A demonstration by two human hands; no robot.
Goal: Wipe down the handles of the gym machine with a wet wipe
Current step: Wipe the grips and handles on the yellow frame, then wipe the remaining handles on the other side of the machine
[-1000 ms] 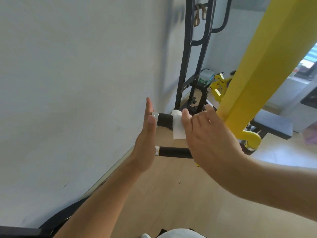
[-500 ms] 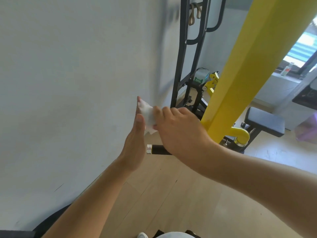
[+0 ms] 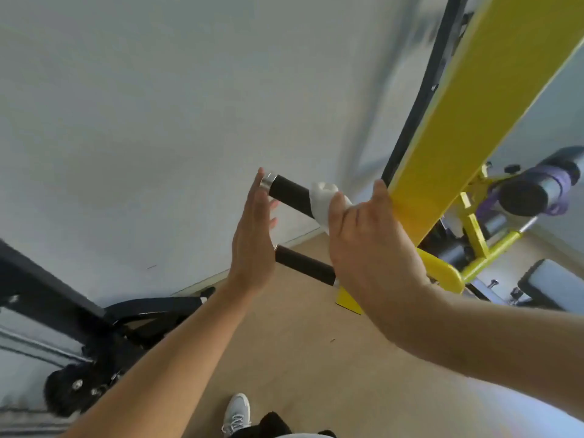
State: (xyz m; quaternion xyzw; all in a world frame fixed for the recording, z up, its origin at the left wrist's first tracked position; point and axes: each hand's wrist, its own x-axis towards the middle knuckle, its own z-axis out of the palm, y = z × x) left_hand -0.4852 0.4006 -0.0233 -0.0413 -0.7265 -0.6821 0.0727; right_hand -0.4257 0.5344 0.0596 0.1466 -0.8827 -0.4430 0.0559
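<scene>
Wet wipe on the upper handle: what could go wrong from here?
1. The wet wipe sits bunched under the right hand near the yellow arm, so the stretch toward the chrome end cap may get missed.
2. The left hand is flat by the cap, gripping nothing; the upper handle could shift under pressure.
3. The lower handle looks untouched and could be skipped.

2 black foam-covered handles (image 3: 292, 194) (image 3: 305, 265) jut left from the slanted yellow steel beam (image 3: 467, 121) at frame centre, 1 above the other. The crumpled white wet wipe (image 3: 322, 202) wraps the upper handle, the right hand (image 3: 369, 245) on it. The flat left hand (image 3: 254, 245) stands at both handle ends.
</scene>
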